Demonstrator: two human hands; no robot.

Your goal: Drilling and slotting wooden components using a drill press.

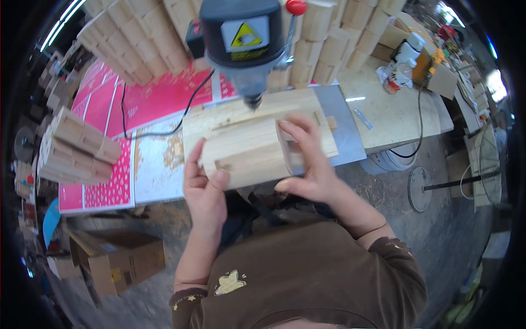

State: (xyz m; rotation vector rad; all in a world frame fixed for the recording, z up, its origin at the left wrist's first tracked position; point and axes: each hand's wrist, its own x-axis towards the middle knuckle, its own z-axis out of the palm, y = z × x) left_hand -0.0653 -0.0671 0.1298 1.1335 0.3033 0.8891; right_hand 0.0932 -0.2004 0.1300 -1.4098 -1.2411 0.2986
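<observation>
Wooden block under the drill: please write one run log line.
left hand: holds wooden block | right hand: presses block | drill bit: above block

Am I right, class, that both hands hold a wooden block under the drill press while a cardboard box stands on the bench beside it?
Not quite. The head view shows the cardboard box on the floor, below the bench. The rest holds: left hand and right hand hold the wooden block under the drill press.

My right fingers hide part of the wooden block. The drill machine is cut off at the top edge.
</observation>
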